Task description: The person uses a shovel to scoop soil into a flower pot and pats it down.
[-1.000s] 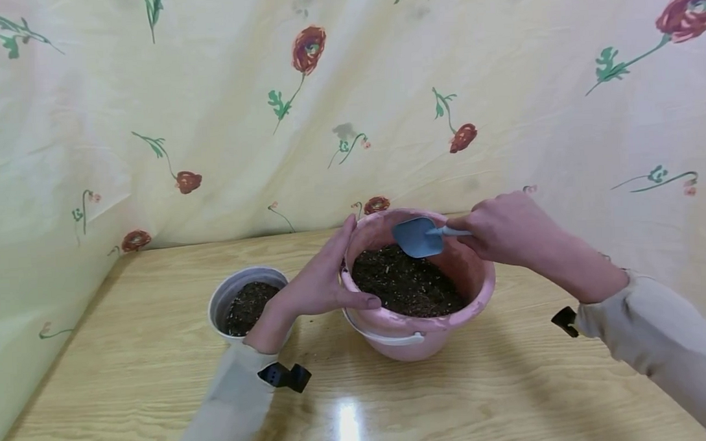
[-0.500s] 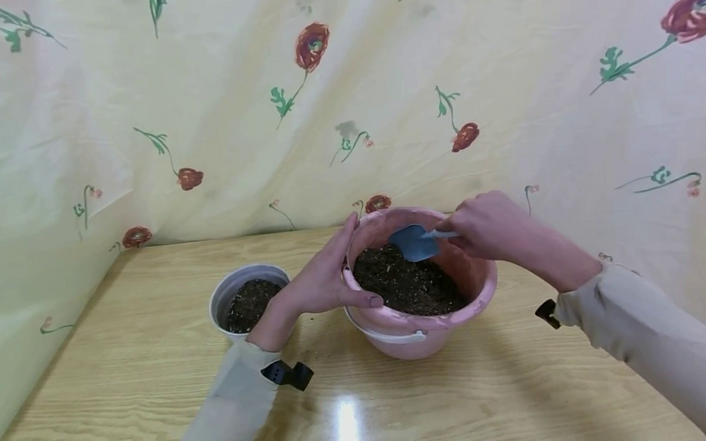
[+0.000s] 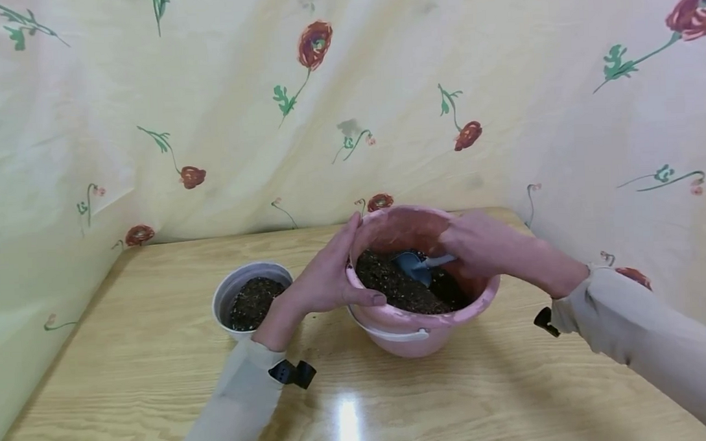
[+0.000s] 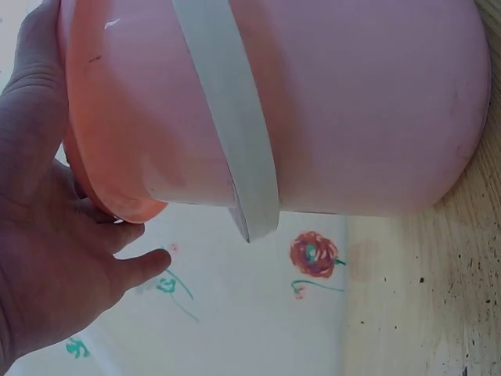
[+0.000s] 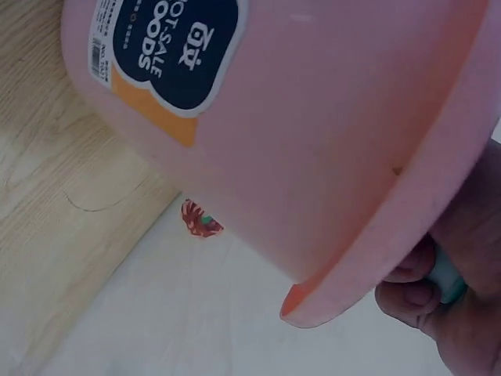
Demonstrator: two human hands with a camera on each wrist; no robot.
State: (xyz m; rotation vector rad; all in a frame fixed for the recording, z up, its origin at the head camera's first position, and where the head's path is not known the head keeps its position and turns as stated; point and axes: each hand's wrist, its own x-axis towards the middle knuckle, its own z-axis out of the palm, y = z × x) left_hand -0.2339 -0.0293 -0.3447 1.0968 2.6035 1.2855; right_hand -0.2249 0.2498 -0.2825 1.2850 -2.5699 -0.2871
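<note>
A pale pot partly filled with dark soil stands on the wooden tabletop. Just to its right, the left hand grips the left rim of the pink bucket, thumb laid across the near rim. Inside the bucket, a blue trowel lies slantwise against more dark soil, its blade partly sunk in. The trowel's long axis runs roughly left to right: the blade points left, while the handle slopes up to the right. There the right hand reaches over the bucket's right rim, fingers curled tightly round that handle.
</note>
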